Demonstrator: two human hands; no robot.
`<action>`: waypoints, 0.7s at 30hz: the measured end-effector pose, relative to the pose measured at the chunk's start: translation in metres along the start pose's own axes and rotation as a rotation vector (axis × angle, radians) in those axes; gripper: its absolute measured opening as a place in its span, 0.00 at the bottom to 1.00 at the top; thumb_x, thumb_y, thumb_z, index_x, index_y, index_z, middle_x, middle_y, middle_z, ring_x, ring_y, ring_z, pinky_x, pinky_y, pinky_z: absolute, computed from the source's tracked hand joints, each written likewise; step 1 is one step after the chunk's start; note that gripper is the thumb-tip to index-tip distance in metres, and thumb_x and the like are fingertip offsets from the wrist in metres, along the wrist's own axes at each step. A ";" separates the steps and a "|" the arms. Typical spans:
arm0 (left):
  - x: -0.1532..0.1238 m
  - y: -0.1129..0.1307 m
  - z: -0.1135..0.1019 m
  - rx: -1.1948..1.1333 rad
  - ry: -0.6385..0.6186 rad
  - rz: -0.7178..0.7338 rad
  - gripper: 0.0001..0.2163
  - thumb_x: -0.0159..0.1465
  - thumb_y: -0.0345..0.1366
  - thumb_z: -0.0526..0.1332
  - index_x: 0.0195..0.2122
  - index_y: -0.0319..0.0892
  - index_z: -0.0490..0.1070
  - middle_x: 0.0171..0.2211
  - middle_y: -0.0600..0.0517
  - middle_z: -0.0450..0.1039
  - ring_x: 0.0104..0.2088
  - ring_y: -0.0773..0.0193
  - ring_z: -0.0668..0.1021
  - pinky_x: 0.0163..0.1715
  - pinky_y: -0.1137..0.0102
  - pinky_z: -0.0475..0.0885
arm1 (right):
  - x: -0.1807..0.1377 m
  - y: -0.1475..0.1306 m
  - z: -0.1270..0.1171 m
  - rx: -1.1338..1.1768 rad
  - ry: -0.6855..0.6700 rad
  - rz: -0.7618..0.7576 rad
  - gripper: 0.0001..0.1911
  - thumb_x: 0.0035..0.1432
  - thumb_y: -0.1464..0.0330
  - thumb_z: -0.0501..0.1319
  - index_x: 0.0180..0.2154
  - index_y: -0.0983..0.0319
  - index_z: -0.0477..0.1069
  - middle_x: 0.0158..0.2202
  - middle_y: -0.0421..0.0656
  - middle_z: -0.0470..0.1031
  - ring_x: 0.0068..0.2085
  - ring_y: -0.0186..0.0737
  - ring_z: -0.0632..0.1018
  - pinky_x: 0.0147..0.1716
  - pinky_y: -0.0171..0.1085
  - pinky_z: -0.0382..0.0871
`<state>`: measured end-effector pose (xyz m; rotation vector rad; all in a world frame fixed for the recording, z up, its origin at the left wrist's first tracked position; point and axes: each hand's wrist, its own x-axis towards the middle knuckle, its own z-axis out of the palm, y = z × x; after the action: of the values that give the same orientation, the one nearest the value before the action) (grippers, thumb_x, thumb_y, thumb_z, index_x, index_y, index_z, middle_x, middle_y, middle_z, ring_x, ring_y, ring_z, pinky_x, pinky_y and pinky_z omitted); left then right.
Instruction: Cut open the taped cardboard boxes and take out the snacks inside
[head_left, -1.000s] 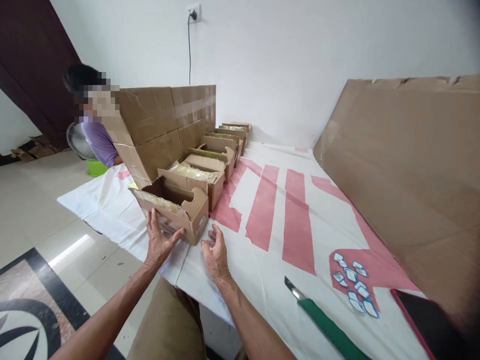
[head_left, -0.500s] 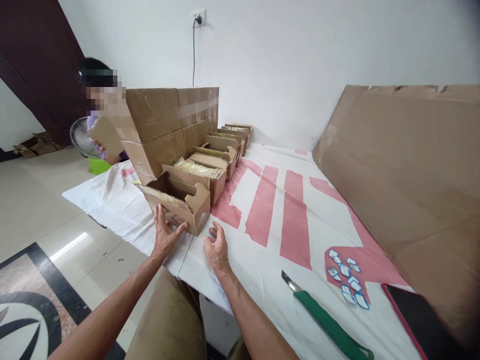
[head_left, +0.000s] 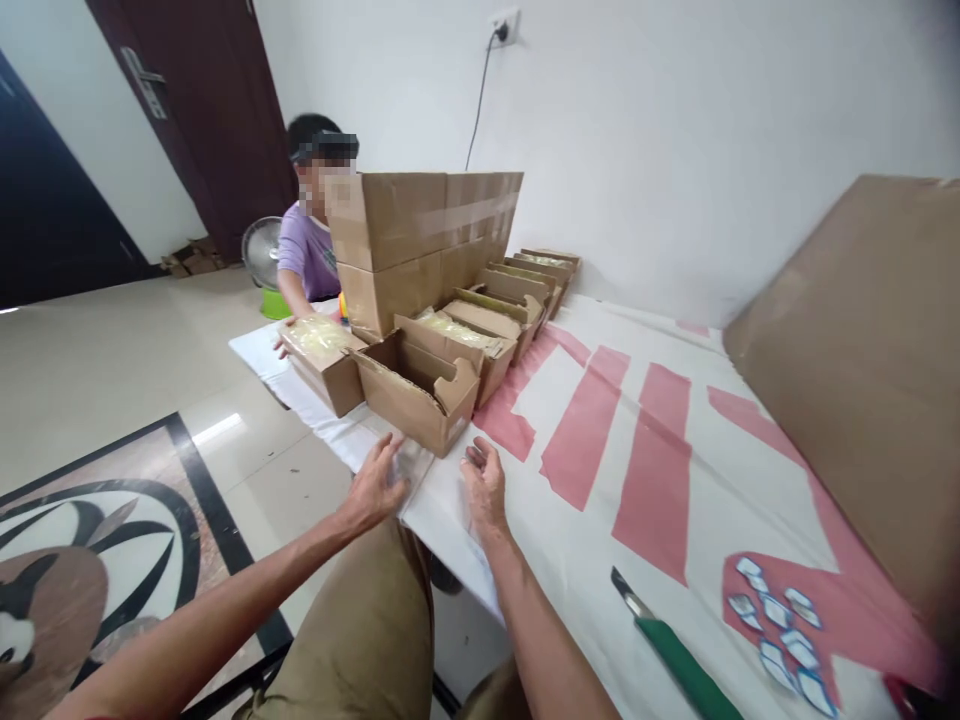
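**Open carton [head_left: 420, 395] near the edge**

I am keeping both hands empty, left hand [head_left: 373, 487] spread, right hand [head_left: 486, 487] loosely curled, just beside the open carton at twelve o'clock. A nudge toward nine o'clock could tip it off the counter [head_left: 600, 560].

A single camera rides on the person's head and faces forward and down along both forearms. It sits close: the left hand [head_left: 373, 487] and right hand [head_left: 484, 480] fill the lower middle. Just beyond the fingertips stands the open box [head_left: 420, 385], and far past them the wall [head_left: 675, 120]. Left of the fingers drops the floor [head_left: 112, 370]. Right of them stretches the sheet [head_left: 585, 540].
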<state>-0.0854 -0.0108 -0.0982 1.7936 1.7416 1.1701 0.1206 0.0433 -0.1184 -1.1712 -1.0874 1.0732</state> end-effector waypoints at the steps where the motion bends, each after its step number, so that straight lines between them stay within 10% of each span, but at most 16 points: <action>1: -0.009 0.001 -0.009 0.023 0.010 0.047 0.28 0.58 0.34 0.63 0.62 0.41 0.68 0.65 0.38 0.66 0.66 0.44 0.69 0.65 0.49 0.66 | 0.001 -0.001 -0.001 0.012 -0.005 0.012 0.30 0.49 0.62 0.63 0.55 0.61 0.71 0.58 0.52 0.76 0.56 0.49 0.77 0.54 0.45 0.72; 7: 0.000 -0.002 -0.092 0.163 0.362 0.187 0.18 0.63 0.35 0.59 0.54 0.42 0.72 0.52 0.42 0.74 0.56 0.51 0.76 0.60 0.53 0.72 | 0.005 -0.016 -0.008 0.042 -0.006 0.047 0.24 0.46 0.61 0.65 0.46 0.63 0.77 0.48 0.50 0.82 0.49 0.50 0.80 0.49 0.46 0.74; 13: 0.064 -0.036 -0.164 0.109 0.572 -0.043 0.25 0.57 0.35 0.63 0.57 0.39 0.70 0.57 0.38 0.69 0.59 0.46 0.73 0.57 0.50 0.72 | -0.027 -0.032 -0.008 -0.025 0.045 0.003 0.16 0.53 0.60 0.60 0.38 0.62 0.80 0.41 0.48 0.82 0.45 0.48 0.80 0.41 0.42 0.73; 21: 0.153 -0.080 -0.189 -0.328 0.684 -0.346 0.32 0.57 0.44 0.65 0.62 0.41 0.64 0.68 0.36 0.58 0.67 0.43 0.65 0.64 0.51 0.65 | -0.050 -0.050 0.090 -0.235 -0.409 -0.116 0.22 0.59 0.64 0.58 0.52 0.62 0.77 0.49 0.50 0.82 0.49 0.48 0.81 0.43 0.42 0.77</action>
<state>-0.2983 0.0951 -0.0035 0.8986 1.9382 1.9052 0.0274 0.0032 -0.0663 -1.0785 -1.6167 1.1442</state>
